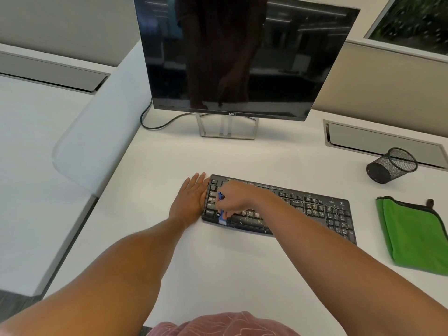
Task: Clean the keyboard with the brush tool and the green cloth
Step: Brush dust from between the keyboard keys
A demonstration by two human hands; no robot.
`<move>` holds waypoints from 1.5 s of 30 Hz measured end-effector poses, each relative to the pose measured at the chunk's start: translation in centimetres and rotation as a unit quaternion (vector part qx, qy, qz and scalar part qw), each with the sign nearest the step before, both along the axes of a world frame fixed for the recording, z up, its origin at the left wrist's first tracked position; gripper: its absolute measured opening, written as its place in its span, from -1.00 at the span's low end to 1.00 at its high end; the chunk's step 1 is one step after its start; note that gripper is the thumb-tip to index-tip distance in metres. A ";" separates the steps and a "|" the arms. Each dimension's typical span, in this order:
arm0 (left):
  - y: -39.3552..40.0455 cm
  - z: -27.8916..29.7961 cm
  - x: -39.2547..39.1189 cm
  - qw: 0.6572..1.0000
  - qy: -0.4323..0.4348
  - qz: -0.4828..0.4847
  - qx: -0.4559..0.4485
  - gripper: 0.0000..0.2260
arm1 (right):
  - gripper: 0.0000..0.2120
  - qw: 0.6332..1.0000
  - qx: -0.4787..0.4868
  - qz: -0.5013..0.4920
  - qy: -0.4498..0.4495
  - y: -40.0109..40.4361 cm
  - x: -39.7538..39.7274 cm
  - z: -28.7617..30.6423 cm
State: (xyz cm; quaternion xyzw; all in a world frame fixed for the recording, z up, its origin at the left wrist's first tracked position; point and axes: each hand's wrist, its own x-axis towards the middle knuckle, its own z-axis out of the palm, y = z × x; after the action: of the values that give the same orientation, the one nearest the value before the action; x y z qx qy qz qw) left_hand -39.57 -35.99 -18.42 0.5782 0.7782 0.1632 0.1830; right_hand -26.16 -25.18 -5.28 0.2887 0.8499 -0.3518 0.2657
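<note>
A black keyboard (315, 209) lies on the white desk (218, 263), speckled with pale crumbs over its middle and right keys. My right hand (236, 198) grips a small blue brush tool (221, 209) over the keyboard's left end, bristles down on the lower left keys. My left hand (192, 200) lies flat on the desk, fingers straight, pressed against the keyboard's left edge. The folded green cloth (412, 236) rests on the desk to the right of the keyboard, apart from both hands.
A dark monitor (242, 57) on a metal stand (228, 127) is behind the keyboard, with a black cable (155, 124) to its left. A black mesh pen cup (391, 164) lies tipped over at the right. A pale divider panel (97, 132) borders the desk's left side.
</note>
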 end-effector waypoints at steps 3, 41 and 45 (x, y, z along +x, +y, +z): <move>-0.1 -0.2 -0.1 1.000 0.000 -0.001 0.003 -0.35 | -0.82 0.998 0.043 -0.018 0.034 0.0 -0.1 0.3; 0.0 -0.8 -0.2 1.000 0.005 0.008 0.016 -0.39 | -0.86 0.959 -0.054 -0.234 0.149 0.2 -0.2 -0.6; 0.0 -0.6 -0.3 1.000 0.004 -0.004 0.015 -0.33 | -0.86 0.987 -0.025 -0.098 0.126 -0.8 -0.6 -1.3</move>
State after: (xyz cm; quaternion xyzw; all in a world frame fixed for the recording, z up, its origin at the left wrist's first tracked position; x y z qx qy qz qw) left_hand -39.83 -36.03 -18.97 0.5841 0.7743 0.1718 0.1723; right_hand -26.79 -25.94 -6.58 0.3172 0.8352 -0.4306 0.1284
